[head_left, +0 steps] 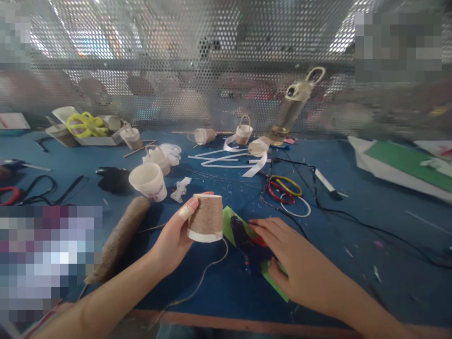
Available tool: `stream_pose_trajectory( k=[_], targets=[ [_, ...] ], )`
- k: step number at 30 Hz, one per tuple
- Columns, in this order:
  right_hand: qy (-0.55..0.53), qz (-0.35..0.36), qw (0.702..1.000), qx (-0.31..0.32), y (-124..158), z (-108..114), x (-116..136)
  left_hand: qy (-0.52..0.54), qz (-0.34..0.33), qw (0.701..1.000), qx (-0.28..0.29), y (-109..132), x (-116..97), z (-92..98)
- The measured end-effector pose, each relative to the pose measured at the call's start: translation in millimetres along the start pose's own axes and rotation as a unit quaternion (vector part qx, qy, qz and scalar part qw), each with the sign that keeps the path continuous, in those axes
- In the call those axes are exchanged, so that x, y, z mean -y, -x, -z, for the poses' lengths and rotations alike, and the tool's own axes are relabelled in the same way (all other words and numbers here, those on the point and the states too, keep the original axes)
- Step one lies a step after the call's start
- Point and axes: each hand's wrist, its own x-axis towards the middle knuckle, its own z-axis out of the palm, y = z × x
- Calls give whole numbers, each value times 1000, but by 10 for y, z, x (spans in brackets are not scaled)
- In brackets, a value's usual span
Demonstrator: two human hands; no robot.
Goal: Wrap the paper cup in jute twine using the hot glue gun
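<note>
My left hand [173, 242] is closed around a cup wrapped in brown twine [206, 214], its white rim facing down. A loose end of twine [205, 273] trails from the rim towards the front edge of the table. To the right, my right hand [287, 259] is over a dark blue glue gun [243, 235] with its fingers stretched out and thumb apart. The gun lies on a bright green sheet [277, 282], its nozzle pointing away from me. My palm hides part of the gun, and whether the fingers touch it is unclear.
A twine roll [122, 238], a white paper cup [148, 181] and a black object [113, 180] lie left. Several small twine baskets [243, 134] and white strips [226, 159] are further back. A bottle [289, 113] leans against the perforated screen [212, 94]. Cables [353, 216] cross the right side.
</note>
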Motion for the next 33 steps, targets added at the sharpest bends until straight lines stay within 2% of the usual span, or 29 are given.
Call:
stream_pose_trajectory(
  k=[5,11,15,22,25,33],
  targets=[
    [5,-20,1000,11,4,-24,40,31,-6,999,-41,-30,-14,-34],
    [-53,-56,997,31,-18,41,-22,55,-58,990,-115,-74,-19,-46],
    [-63,-68,995,33,8,43,-53,57,-84,987,-123,-85,-17,-40],
    [-6,-108,994,32,16,-6,-51,49,-66,990,-118,-53,-33,-68],
    [0,-100,995,0,13,-11,-54,53,-59,992,-95,-50,-33,-68],
    [-82,-62,979,-176,63,17,-57,57,-8,995,-85,-45,-47,-78]
  ],
)
